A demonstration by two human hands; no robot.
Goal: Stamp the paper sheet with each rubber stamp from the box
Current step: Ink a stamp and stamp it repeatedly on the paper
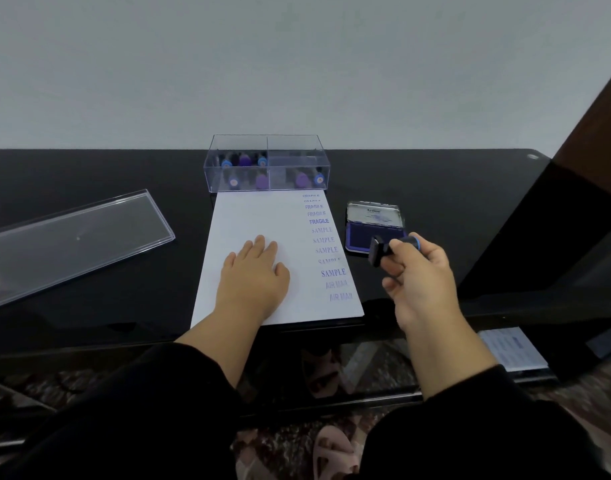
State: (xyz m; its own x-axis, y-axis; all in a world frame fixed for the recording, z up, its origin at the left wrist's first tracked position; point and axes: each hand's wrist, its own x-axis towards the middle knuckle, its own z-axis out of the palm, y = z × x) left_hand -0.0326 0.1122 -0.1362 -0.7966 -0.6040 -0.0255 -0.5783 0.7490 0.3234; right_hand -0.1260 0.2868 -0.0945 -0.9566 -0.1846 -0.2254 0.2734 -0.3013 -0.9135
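Note:
A white paper sheet [248,216] lies on the black table, with a column of blue prints reading FRAGILE, SAMPLE and AIR MAIL down its right side. My left hand [252,275] presses flat on the sheet's middle, fingers straight. My right hand [418,275] grips a black rubber stamp [378,251] with a blue-ringed handle, held in the air right of the sheet, just in front of the open blue ink pad [373,223]. A clear plastic box [266,164] at the sheet's far edge holds several stamps with blue and purple tops.
The box's clear lid [72,237] lies on the table at the left. A dark wooden panel [588,168] rises at the right. The table's front edge runs just below the sheet; a lower shelf holds a printed card [512,348].

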